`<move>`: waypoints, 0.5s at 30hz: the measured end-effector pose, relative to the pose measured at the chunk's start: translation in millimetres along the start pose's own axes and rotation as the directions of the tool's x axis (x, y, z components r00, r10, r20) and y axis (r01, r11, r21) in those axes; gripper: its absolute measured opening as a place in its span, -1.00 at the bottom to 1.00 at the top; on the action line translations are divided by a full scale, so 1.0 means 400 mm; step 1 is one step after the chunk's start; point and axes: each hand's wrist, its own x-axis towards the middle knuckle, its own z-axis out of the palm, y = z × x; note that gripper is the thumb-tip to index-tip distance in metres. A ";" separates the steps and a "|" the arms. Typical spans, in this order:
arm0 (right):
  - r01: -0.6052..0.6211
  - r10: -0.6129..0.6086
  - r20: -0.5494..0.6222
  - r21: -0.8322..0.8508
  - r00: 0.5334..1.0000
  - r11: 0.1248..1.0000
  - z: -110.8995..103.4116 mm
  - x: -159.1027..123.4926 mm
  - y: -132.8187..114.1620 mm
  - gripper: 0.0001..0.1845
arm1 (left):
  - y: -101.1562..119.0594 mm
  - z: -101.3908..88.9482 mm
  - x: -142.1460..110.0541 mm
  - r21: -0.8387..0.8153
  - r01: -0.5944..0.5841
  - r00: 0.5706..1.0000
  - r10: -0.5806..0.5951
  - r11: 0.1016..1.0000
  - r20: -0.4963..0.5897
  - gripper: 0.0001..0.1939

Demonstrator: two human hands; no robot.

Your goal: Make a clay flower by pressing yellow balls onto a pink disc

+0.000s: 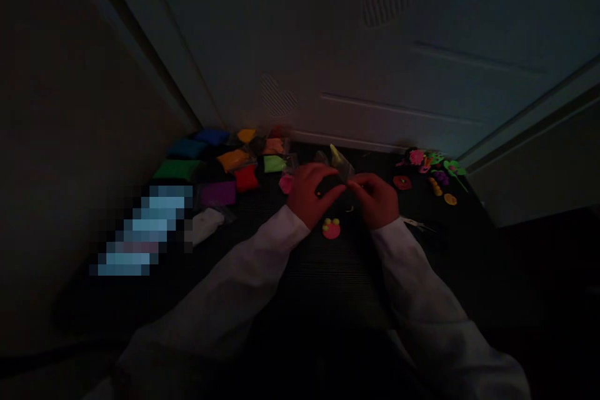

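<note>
At the middle of the dark tabletop [337,275], both hands work close in, tips nearly meeting. Left hand [313,194]: thumb and forefinger apart, dark gap between. Right hand [376,199]: thumb and fingers drawn toward each other – can't tell if anything is pinched, too dark. Clear bag with yellow clay [341,161] sits just beyond the fingertips; contact unclear. Pink disc [331,231] with small yellow balls [336,222] on its far side lies on the table, nearer the wearer than the hands. Pink lump [285,184] just beside the left hand.

Right of the right hand: scissors [417,223] near the cuff, red piece [402,182] farther back, then a cluster of clay flowers [416,157]. Left side – coloured clay packets [218,192], white packet [206,225], plus a bright pixelated patch [150,225].
</note>
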 end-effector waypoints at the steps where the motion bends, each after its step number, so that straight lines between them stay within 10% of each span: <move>1: 0.033 -0.032 0.008 -0.013 0.999 0.999 0.003 -0.006 -0.002 -0.81 | 0.002 0.005 -0.006 -0.121 0.067 0.996 -0.059 0.990 0.069 -0.67; 6: 0.160 -0.153 0.099 -0.066 0.983 0.985 0.009 -0.020 -0.011 -0.90 | 0.006 0.021 -0.017 -0.444 0.356 0.927 -0.254 0.822 0.275 -0.74; 15: 0.161 -0.157 0.068 -0.062 0.985 0.985 0.008 -0.028 -0.005 -0.80 | -0.014 0.017 -0.019 -0.210 0.201 0.968 -0.161 0.957 0.191 -0.81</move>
